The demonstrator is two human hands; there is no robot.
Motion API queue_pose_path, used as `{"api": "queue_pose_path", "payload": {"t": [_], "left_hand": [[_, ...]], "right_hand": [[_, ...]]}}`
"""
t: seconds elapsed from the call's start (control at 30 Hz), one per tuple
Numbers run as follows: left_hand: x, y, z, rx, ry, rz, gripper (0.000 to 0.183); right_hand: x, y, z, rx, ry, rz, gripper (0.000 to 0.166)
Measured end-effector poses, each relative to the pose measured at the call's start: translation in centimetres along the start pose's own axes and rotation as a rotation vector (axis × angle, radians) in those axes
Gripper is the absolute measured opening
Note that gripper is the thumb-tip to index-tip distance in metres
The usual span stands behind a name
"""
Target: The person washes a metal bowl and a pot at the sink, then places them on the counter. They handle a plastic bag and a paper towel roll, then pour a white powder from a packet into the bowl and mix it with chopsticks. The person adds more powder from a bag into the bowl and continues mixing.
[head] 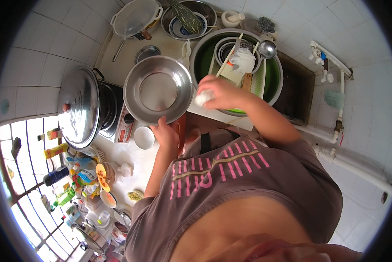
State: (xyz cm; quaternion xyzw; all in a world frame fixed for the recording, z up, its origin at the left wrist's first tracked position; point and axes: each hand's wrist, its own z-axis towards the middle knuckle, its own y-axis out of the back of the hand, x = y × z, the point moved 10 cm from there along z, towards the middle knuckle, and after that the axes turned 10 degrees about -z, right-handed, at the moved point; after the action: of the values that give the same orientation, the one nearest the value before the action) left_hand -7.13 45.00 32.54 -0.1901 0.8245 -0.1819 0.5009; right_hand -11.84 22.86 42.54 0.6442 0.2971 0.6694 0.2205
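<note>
My left hand [166, 132] grips the near rim of a round stainless-steel basin [158, 91], thumb over the edge. The basin is tilted with its inside facing me, and nothing lies in it. To its right, my right hand [217, 93] is closed around a small white wad [204, 97], which is blurred; its material cannot be told. Behind that hand stands a big green-lined tub [201, 62]. A slatted plastic rack, nested metal bowls [224, 49], a grater [245, 45], a crumpled white plastic bag [243, 60] and a steel ladle [267, 49] rest across it.
Left of the basin, a large lidded pot [79, 108] sits on a portable stove [120, 129]. A white bowl [144, 138] stands close to my left hand. A cut pumpkin [103, 177] and several bottles crowd the window side. At right are a dark sink [296, 88] and a tap [325, 70].
</note>
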Motion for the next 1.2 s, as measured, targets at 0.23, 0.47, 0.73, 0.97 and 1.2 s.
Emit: {"api": "queue_pose_path", "payload": {"t": [0.23, 0.47, 0.73, 0.97, 1.2], "left_hand": [[2.1, -3.8, -6.1, -0.053, -0.09, -0.042, 0.052], [4.4, -9.4, -10.4, -0.078, -0.133, -0.008, 0.045], [6.4, -17.8, -11.6, 0.242, -0.088, 0.043, 0.043], [13.1, -25.0, -14.4, 0.359, 0.061, 0.187, 0.05], [25.6, -30.6, -18.0, 0.627, 0.326, 0.402, 0.064]], "right_hand": [[-13.8, 9.9, -4.1, -0.476, -0.147, -0.413, 0.046], [-16.8, 5.7, -3.1, -0.132, -0.194, -0.639, 0.066], [-17.1, 10.8, -11.0, -0.47, 0.034, -0.304, 0.052], [-21.8, 21.7, -31.1, -1.129, -0.509, -0.305, 0.027], [-28.4, 29.4, -43.0, -1.107, -1.019, -0.839, 0.053]]}}
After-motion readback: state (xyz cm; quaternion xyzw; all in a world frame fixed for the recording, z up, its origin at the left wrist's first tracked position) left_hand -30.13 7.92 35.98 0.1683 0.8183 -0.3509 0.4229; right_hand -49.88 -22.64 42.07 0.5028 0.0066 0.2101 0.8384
